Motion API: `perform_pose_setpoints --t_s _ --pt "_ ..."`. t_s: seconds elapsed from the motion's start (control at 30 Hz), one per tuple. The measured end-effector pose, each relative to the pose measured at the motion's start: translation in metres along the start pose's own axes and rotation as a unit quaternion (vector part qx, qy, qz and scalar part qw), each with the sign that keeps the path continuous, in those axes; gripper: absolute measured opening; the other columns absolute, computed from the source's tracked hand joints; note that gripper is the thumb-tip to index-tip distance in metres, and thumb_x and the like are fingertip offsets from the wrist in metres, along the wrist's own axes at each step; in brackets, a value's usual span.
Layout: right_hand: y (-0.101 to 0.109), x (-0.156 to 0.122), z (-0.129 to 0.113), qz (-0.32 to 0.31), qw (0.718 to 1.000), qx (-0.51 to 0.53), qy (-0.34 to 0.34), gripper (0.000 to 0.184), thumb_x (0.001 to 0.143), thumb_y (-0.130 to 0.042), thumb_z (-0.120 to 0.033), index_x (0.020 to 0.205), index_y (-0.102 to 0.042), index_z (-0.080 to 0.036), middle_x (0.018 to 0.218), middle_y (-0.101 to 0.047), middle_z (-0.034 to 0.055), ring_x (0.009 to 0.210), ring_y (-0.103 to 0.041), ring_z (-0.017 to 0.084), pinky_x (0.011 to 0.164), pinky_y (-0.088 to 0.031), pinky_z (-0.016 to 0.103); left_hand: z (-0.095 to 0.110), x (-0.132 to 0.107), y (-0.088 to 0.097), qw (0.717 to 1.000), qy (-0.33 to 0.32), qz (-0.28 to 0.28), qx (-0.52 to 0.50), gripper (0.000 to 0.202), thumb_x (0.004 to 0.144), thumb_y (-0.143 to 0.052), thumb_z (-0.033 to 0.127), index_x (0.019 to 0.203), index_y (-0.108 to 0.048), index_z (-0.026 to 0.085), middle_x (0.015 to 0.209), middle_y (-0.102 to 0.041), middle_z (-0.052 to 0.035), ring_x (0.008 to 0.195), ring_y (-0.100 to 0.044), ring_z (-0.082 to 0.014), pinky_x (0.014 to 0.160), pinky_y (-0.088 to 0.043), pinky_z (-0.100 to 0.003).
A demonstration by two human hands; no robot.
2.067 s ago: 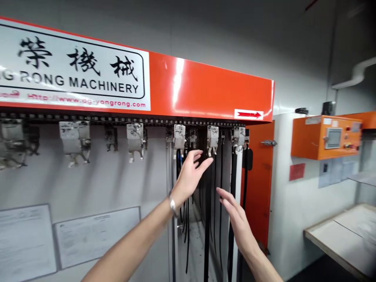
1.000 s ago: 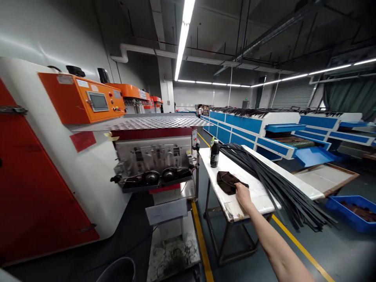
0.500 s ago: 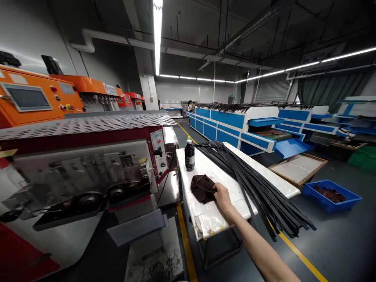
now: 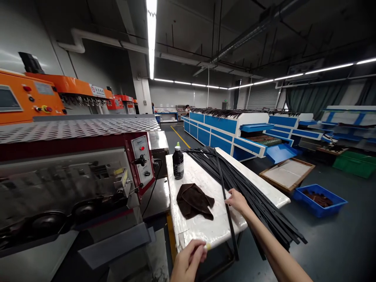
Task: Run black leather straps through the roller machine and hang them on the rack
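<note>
My right hand (image 4: pixel 237 200) pinches one black belt strip (image 4: pixel 226 203), pulled aside from the pile of black strips (image 4: pixel 249 184) lying along the white table (image 4: pixel 202 227). That strip runs from the far end of the table to past its front edge. My left hand (image 4: pixel 188 260) is low at the table's near edge, fingers curled on a small pale thing I cannot make out. A dark brown cloth (image 4: pixel 194 200) lies crumpled left of my right hand. A dark bottle (image 4: pixel 178 162) stands behind it.
A red and steel machine (image 4: pixel 88 176) with a perforated top and a control panel (image 4: pixel 142 160) stands to the left of the table. Blue conveyor machines (image 4: pixel 235 127) line the right side. A blue crate (image 4: pixel 319 199) and a wooden tray (image 4: pixel 286 174) sit on the floor.
I turned from the orange hanging rack to the white table. My right hand left the brown cloth and took one black strip. My left hand came into view at the table's edge.
</note>
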State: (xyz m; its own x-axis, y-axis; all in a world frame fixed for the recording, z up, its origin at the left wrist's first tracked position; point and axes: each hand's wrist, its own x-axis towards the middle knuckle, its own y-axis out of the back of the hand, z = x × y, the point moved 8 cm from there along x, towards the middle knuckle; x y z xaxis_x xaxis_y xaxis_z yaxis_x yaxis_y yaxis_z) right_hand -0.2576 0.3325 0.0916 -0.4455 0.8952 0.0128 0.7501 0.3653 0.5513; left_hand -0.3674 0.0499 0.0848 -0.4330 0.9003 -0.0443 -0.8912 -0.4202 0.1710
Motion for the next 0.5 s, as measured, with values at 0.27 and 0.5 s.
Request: perform_pose_setpoints --t_s 0.27,0.5 --pt "-0.049 -0.057 -0.013 -0.133 0.924 0.354 -0.048 0.055 0.071 -0.078 -0.039 0.117 -0.061 -0.015 0.095 -0.075 0.0091 0.089 -0.072 0.022 0.066 -0.052 0.027 0.014 0.084 -0.063 0.981 0.070 -0.049 -0.175 0.059 0.074 -0.062 0.041 0.123 -0.049 0.009 0.087 -0.066 -0.0101 0.071 -0.065 -0.0206 0.076 -0.055 -0.041" --pt "-0.091 -0.076 -0.025 -0.207 0.749 0.616 -0.131 0.042 0.078 -0.074 -0.041 0.103 -0.068 -0.008 0.117 -0.069 0.0190 0.116 -0.063 0.025 0.102 -0.048 0.032 -0.005 0.045 -0.025 0.984 0.070 -0.058 -0.154 0.056 0.080 -0.050 0.058 0.109 -0.056 0.010 0.057 -0.060 0.0012 0.034 -0.030 -0.0042 0.035 -0.019 -0.020"
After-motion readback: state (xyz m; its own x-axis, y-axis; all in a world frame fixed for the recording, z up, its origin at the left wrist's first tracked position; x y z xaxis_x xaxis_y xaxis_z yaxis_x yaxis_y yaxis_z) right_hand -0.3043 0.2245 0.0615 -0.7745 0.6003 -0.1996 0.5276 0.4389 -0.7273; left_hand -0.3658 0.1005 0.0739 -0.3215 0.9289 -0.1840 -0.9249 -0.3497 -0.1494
